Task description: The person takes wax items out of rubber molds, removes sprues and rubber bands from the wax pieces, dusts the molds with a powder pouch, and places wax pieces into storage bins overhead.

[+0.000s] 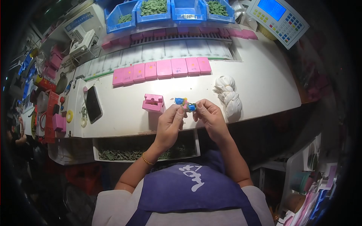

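Both hands meet over the white table, each pinching a small blue, pink and green piece with a touch of yellow (184,105). My left hand (168,126) grips its near left side between thumb and fingers. At its right end, the fingertips of my right hand (212,118) are closed on it. What the piece is I cannot make out. Just left of my left hand stands a pink block (152,104) with a notched top. A twisted white cloth (228,96) lies to the right of my right hand.
Several flat pink blocks (164,69) form a row behind my hands. A phone (93,104) lies at left. Blue bins (154,16), some with small green pieces, stand at the back. A keypad device (279,20) is at back right. Below the table edge, an open drawer (147,159) holds green pieces.
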Motion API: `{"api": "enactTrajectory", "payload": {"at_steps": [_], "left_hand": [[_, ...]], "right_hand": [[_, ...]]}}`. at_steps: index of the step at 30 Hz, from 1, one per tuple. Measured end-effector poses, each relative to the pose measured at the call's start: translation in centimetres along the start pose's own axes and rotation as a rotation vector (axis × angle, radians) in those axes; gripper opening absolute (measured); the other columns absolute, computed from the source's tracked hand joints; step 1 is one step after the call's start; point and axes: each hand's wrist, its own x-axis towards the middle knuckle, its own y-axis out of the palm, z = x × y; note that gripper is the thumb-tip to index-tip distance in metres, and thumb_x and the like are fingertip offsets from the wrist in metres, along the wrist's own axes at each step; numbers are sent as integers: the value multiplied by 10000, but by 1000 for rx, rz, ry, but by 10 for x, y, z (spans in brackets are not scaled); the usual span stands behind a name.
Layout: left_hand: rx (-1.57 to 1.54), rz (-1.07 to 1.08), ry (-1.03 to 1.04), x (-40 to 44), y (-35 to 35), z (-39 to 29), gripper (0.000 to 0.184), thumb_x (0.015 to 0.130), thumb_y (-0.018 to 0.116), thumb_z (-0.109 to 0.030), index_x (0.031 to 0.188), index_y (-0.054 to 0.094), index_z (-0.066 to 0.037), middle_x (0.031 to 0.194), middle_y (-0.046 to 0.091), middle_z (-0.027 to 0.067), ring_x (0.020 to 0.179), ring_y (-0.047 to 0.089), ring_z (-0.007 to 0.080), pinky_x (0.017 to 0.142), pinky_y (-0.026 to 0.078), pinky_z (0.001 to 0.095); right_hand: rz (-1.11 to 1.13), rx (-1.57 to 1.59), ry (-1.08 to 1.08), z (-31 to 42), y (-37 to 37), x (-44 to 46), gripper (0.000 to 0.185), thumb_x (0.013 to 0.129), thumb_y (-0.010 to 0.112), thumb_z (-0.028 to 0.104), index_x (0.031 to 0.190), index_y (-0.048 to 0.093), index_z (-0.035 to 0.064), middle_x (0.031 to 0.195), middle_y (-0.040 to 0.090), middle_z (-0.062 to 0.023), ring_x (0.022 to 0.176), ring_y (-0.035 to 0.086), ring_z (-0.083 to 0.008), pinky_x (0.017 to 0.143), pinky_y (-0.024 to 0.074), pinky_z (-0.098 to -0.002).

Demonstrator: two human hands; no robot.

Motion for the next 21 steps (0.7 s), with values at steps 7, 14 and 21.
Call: {"api": "enactTrajectory", "payload": {"at_steps": [7, 14, 21], "left_hand": [[-632, -4, -333, 3, 3, -8, 253, 1062, 481, -251, 1166, 572, -39, 982, 629, 65, 660, 542, 99, 579, 445, 224], [-647, 15, -316, -2, 3, 5, 252, 1059, 472, -231, 1194, 545, -31, 1027, 627, 99, 722, 555, 119, 620, 453, 261], [-699, 9, -269, -6, 3, 12, 265, 1065, 474, -252, 1156, 582, -28, 1046, 641, 66, 718, 567, 101, 638, 465, 240]], "right_hand": [[-66, -178, -29, 4, 5, -5, 253, 1003, 617, 288, 952, 642, 41, 792, 613, 18, 734, 517, -40, 703, 421, -216], [-150, -386, -114, 1, 7, -7, 271, 1005, 614, 312, 944, 635, 49, 779, 618, 23, 686, 502, -26, 621, 409, -199], [-52, -266, -40, 10, 11, -11, 227, 994, 635, 256, 1019, 614, 32, 819, 642, 9, 665, 512, -25, 599, 430, -199]]}}
